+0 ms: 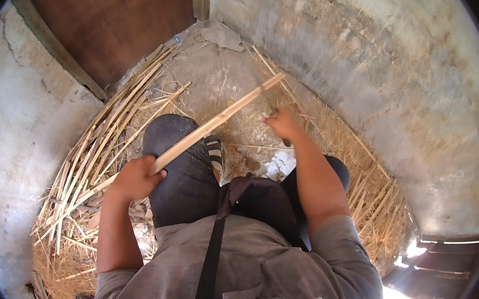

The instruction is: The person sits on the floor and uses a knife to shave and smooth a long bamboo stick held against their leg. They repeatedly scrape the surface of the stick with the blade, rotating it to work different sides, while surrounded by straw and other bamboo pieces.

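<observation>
My left hand (134, 178) is closed around the near end of a split bamboo strip (214, 122). The pale strip slants up and to the right across my dark-trousered knee, its far end in the air over the floor. To the right of the strip, my right hand (286, 124) is closed on what looks like a knife. The dark butt of its handle (287, 142) sticks out below the fist. A thin, motion-blurred blade (258, 77) seems to rise toward the strip's far end; whether it touches the bamboo I cannot tell.
Long bamboo strips (92, 143) lie piled along the left wall. Shavings and thin slivers (375, 208) heap up by the right wall (381, 66). A brown door panel (124, 28) stands at the far left. A sandalled foot (215, 152) rests beside my knee.
</observation>
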`<action>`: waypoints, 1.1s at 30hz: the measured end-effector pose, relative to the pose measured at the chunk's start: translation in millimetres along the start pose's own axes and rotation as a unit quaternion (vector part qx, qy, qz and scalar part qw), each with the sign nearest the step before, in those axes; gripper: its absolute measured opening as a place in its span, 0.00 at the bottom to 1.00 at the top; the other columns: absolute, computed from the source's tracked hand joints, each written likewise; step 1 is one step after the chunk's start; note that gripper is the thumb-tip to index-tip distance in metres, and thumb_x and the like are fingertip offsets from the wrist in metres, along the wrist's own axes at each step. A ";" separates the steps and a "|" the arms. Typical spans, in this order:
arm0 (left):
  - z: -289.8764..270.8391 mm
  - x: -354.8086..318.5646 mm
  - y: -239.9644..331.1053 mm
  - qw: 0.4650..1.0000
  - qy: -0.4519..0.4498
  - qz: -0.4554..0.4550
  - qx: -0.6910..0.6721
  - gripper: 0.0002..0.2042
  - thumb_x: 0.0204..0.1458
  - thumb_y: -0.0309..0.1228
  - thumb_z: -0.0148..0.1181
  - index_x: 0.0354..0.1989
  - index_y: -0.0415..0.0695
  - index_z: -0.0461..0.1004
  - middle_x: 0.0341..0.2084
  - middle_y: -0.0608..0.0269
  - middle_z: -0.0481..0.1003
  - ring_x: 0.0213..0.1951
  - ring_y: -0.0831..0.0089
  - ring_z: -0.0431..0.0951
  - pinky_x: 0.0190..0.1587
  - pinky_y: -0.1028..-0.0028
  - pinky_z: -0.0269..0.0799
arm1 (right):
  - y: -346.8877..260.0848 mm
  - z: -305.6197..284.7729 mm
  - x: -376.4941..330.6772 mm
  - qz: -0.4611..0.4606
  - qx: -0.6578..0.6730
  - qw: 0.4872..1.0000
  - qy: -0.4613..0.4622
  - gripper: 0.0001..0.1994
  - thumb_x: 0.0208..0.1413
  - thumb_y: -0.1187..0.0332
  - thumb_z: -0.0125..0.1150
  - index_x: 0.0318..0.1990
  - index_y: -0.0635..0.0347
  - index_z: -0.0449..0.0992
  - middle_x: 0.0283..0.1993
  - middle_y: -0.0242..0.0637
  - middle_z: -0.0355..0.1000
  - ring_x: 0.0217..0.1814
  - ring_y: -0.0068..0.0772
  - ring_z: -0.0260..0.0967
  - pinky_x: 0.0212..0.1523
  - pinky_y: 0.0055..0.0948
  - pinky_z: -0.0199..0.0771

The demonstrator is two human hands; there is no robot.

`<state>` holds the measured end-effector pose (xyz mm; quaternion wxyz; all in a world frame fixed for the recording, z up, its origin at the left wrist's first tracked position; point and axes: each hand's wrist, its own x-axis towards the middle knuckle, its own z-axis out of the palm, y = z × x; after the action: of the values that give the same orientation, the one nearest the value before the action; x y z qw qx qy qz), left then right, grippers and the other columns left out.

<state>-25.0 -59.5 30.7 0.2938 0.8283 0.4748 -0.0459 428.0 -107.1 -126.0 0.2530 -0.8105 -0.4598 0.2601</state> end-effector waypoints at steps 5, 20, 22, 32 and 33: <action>0.1 3.9 -3.9 1.000 -0.011 0.011 -0.004 0.18 0.56 0.44 0.66 0.35 0.38 0.74 0.31 0.42 0.78 0.38 0.41 0.78 0.43 0.52 0.72 | -24.4 -15.7 -21.9 -0.034 -0.073 0.997 -0.004 0.30 0.54 0.51 0.70 0.57 0.68 0.77 0.46 0.53 0.80 0.49 0.54 0.79 0.50 0.47 0.77; 2.9 -1.3 -1.7 1.000 0.004 0.003 0.007 0.18 0.57 0.43 0.65 0.36 0.38 0.74 0.30 0.42 0.77 0.38 0.41 0.78 0.42 0.52 0.71 | -23.7 -21.7 -16.2 0.058 0.007 0.998 0.002 0.33 0.54 0.53 0.71 0.60 0.72 0.74 0.53 0.59 0.78 0.57 0.53 0.78 0.57 0.44 0.76; 4.0 1.9 -7.8 1.000 -0.006 0.005 -0.008 0.17 0.57 0.43 0.66 0.35 0.39 0.74 0.30 0.43 0.76 0.37 0.42 0.77 0.42 0.53 0.70 | -25.9 -26.2 -18.9 0.072 0.054 0.996 -0.004 0.32 0.53 0.53 0.71 0.59 0.70 0.75 0.53 0.59 0.78 0.57 0.55 0.77 0.57 0.44 0.76; 7.9 -4.2 -8.7 1.000 0.027 0.008 0.003 0.17 0.57 0.42 0.66 0.35 0.38 0.73 0.30 0.43 0.76 0.37 0.43 0.77 0.41 0.53 0.70 | -104.9 8.1 -59.8 -0.210 -0.109 0.958 -0.160 0.24 0.54 0.53 0.71 0.49 0.64 0.80 0.45 0.55 0.80 0.48 0.53 0.80 0.51 0.46 0.78; 9.6 -3.6 -9.9 1.000 0.028 0.004 0.000 0.17 0.57 0.43 0.66 0.35 0.38 0.73 0.30 0.42 0.76 0.37 0.42 0.77 0.41 0.53 0.70 | -89.0 3.4 -51.2 -0.196 -0.083 0.966 -0.146 0.24 0.53 0.52 0.71 0.48 0.65 0.80 0.44 0.55 0.80 0.47 0.52 0.80 0.50 0.45 0.78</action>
<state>-33.1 -63.6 19.7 0.2808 0.8313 0.4792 -0.0215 348.5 -111.5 -61.0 0.1613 -0.6759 -0.6614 0.2821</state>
